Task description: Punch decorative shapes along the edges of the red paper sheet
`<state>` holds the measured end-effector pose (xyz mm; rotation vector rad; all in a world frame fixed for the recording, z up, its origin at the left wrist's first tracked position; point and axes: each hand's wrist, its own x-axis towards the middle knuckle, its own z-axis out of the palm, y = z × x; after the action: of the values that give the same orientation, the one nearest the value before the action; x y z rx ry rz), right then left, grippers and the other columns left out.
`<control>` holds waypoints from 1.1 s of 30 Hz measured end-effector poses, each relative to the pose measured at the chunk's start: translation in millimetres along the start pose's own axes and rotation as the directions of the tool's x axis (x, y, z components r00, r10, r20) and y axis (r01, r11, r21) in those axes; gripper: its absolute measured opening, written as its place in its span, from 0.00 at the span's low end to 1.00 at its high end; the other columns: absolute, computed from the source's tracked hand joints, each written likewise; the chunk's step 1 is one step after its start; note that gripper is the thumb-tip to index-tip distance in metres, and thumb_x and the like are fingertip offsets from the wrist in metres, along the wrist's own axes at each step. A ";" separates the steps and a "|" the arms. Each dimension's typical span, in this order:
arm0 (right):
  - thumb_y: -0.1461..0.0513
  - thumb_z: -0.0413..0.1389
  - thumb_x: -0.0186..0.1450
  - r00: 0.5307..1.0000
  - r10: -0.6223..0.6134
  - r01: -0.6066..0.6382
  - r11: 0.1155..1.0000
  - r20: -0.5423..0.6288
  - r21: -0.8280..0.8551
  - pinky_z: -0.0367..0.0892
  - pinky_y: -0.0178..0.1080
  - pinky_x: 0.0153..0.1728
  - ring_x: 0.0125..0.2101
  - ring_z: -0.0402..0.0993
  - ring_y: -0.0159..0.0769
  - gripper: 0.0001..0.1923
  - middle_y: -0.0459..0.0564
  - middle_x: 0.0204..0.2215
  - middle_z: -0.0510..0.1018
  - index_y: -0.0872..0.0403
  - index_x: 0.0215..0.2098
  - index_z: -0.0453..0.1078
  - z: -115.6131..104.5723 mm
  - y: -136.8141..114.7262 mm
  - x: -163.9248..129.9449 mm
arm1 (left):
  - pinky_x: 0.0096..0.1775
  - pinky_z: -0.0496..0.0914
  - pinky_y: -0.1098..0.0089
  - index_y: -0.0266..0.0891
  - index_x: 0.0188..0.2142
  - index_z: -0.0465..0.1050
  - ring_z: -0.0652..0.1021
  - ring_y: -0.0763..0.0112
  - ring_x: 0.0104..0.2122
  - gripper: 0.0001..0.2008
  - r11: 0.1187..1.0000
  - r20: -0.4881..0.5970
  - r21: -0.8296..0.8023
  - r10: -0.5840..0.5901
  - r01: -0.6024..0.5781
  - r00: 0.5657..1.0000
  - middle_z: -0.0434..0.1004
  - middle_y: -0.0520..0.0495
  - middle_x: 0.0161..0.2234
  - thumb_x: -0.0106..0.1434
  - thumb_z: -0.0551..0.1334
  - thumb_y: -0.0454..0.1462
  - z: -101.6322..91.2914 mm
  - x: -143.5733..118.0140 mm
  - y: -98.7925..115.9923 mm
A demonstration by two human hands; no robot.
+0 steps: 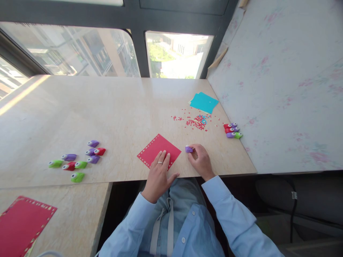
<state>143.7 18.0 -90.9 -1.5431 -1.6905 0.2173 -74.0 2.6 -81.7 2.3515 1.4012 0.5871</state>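
Left hand flat, fingers extended, resting on red sheet at the tabletop front; small holes line its two left edges. Right hand pinching purple punch just off the sheet's right corner, not touching the sheet; can't tell if the punch touches the tabletop. Second red sheet, edges also punched, at lower left. Nine loose punches off left: purple, red, green. Six clustered punches by the right wall. Beyond: scattered red and blue confetti, then blue sheets, window behind.
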 end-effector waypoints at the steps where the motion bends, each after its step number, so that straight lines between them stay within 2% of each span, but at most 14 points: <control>1: 0.65 0.53 0.64 1.000 0.001 -0.001 1.000 0.000 -0.003 0.69 0.46 0.45 0.42 0.72 0.43 0.09 0.54 0.38 0.76 0.53 0.43 0.68 0.2 0.1 0.1 | 0.63 0.63 0.46 0.37 0.66 0.55 0.60 0.48 0.66 0.39 1.000 0.007 -0.012 0.001 0.000 1.000 0.58 0.34 0.66 0.61 0.64 0.51 -0.8 -0.7 0.1; 4: 0.65 0.53 0.64 1.000 0.006 -0.006 1.000 -0.001 -0.008 0.69 0.45 0.44 0.41 0.72 0.43 0.08 0.54 0.38 0.76 0.53 0.43 0.68 0.5 0.4 0.3 | 0.63 0.63 0.46 0.41 0.68 0.50 0.58 0.50 0.67 0.40 0.998 0.018 -0.056 0.006 -0.005 1.000 0.55 0.34 0.67 0.63 0.63 0.50 -3.1 -3.2 -0.9; 10: 0.64 0.53 0.65 0.999 0.032 -0.032 0.999 0.008 -0.006 0.69 0.46 0.45 0.41 0.72 0.43 0.09 0.54 0.38 0.76 0.54 0.44 0.69 0.7 0.4 -0.8 | 0.63 0.63 0.45 0.43 0.60 0.66 0.54 0.49 0.69 0.25 0.998 0.039 -0.037 0.047 -0.046 0.998 0.56 0.36 0.67 0.65 0.61 0.46 -5.4 -8.2 -2.2; 15: 0.64 0.54 0.65 0.999 0.038 -0.038 0.999 -0.001 0.003 0.69 0.46 0.45 0.42 0.72 0.43 0.09 0.54 0.39 0.76 0.53 0.44 0.69 1.5 0.7 -2.2 | 0.63 0.64 0.45 0.41 0.60 0.66 0.51 0.46 0.69 0.25 0.997 0.085 0.004 0.081 -0.082 0.993 0.55 0.34 0.67 0.66 0.59 0.47 -6.9 -8.4 1.1; 25: 0.62 0.54 0.66 0.998 0.070 -0.070 0.997 0.001 0.040 0.70 0.46 0.44 0.40 0.73 0.42 0.09 0.54 0.38 0.77 0.53 0.43 0.70 -0.1 -0.6 -1.7 | 0.64 0.64 0.47 0.38 0.64 0.62 0.55 0.49 0.68 0.31 0.992 0.096 0.053 0.112 -0.117 0.989 0.54 0.33 0.67 0.65 0.60 0.49 -9.3 -8.9 2.1; 27: 0.61 0.55 0.65 0.995 0.103 -0.103 0.992 0.003 0.077 0.70 0.46 0.43 0.39 0.73 0.42 0.09 0.54 0.38 0.77 0.54 0.43 0.71 -0.6 -0.2 -2.0 | 0.64 0.64 0.46 0.38 0.65 0.60 0.56 0.48 0.68 0.34 0.985 0.128 0.085 0.137 -0.149 0.982 0.53 0.33 0.68 0.63 0.64 0.46 -10.4 -9.8 2.5; 29: 0.60 0.56 0.64 0.987 0.162 -0.161 0.978 0.003 0.135 0.71 0.45 0.42 0.38 0.73 0.41 0.10 0.53 0.38 0.78 0.54 0.43 0.71 -1.2 0.8 -2.4 | 0.64 0.65 0.47 0.39 0.65 0.59 0.57 0.49 0.68 0.33 0.978 0.150 0.111 0.156 -0.174 0.976 0.53 0.34 0.68 0.62 0.65 0.38 -11.5 -11.2 1.9; 31: 0.58 0.57 0.64 0.969 0.248 -0.240 0.941 -0.004 0.238 0.71 0.43 0.40 0.36 0.74 0.39 0.12 0.53 0.38 0.78 0.54 0.44 0.71 -1.9 2.4 -2.7 | 0.63 0.66 0.50 0.40 0.63 0.62 0.59 0.52 0.67 0.30 0.975 0.156 0.119 0.168 -0.188 0.973 0.56 0.36 0.67 0.61 0.61 0.29 -13.2 -12.8 -0.2; 33: 0.56 0.59 0.63 0.938 0.345 -0.311 0.864 -0.017 0.396 0.72 0.41 0.38 0.35 0.75 0.37 0.14 0.53 0.38 0.79 0.54 0.44 0.71 -3.2 4.3 -2.3 | 0.62 0.68 0.52 0.40 0.61 0.65 0.63 0.54 0.65 0.28 0.973 0.149 0.091 0.195 -0.210 0.969 0.61 0.37 0.65 0.61 0.57 0.25 -16.2 -13.9 -3.8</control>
<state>148.8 15.7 -92.6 -1.4990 -1.2132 0.6171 -91.0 -6.8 -72.0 2.5865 1.1664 0.3999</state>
